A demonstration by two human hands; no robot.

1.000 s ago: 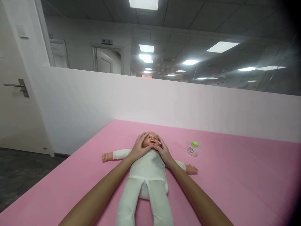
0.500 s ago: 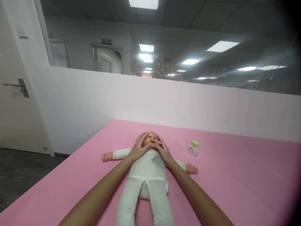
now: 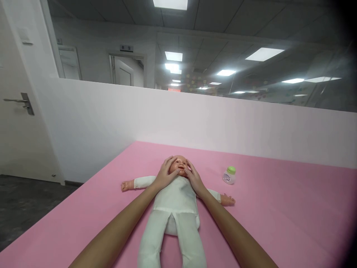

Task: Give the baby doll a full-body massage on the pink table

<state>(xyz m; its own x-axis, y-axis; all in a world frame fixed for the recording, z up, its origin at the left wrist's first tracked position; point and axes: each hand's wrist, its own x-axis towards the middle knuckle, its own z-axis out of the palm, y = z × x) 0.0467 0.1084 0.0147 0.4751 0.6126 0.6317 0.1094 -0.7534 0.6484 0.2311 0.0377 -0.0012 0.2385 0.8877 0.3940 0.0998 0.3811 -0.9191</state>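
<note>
A baby doll [image 3: 175, 195] with a soft white cloth body lies on its back, arms spread wide and legs towards me. My left hand [image 3: 165, 175] cups one side of its head, fingers curved along the cheek and temple and the thumb by the chin. On the opposite cheek, my right hand [image 3: 194, 179] is wrapped in the same way, its thumb near the mouth. Between them the doll's face shows, with parts of both cheeks covered. To the right of the doll stands a small clear bottle [image 3: 228, 178] with a green cap [image 3: 231, 170], touched by neither hand.
The pink tabletop [image 3: 279, 201] spreads beneath the doll and bottle. A low white wall [image 3: 223, 123] with glass above it borders the far side. At the left are a door [image 3: 25, 141] with a metal handle and a dark floor [image 3: 30, 208].
</note>
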